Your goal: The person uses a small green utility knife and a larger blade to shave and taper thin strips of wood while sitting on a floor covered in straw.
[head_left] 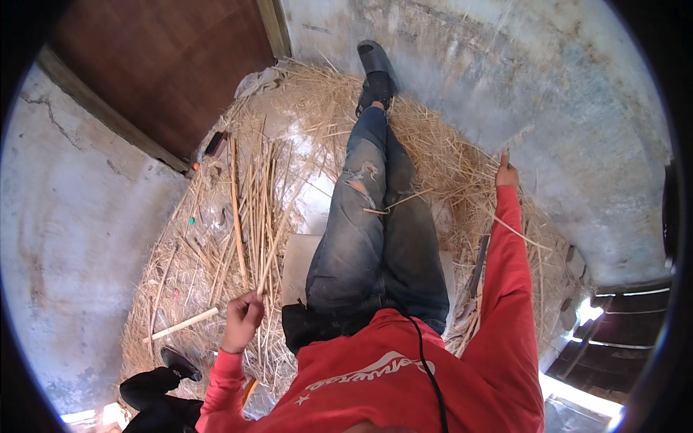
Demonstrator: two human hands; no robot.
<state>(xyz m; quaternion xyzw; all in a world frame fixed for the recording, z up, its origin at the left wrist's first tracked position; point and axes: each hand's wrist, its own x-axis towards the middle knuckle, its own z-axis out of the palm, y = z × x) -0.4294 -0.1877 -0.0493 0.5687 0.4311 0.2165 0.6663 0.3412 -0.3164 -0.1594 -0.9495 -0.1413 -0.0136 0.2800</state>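
Observation:
My left hand [244, 319] is closed at the lower left, its fingers pinched round the near end of a thin pale bamboo strip [271, 261]. That strip runs away from me beside a bundle of long split strips [258, 184] on the floor. My right hand [507, 175] is stretched out far to the right, near the wall, with its fingers closed. A small greenish tip shows above its thumb; what it holds is too small to make out. Short slivers [375, 211] lie across my jeans [354, 238].
Straw-like shavings [433, 141] cover much of the floor. A long dark flat object [479, 265] lies right of my legs. A brown door [166, 65] and stained walls [577, 123] enclose the space. Another person's dark-clothed leg [148, 390] shows at lower left, near a loose pale stick [180, 325].

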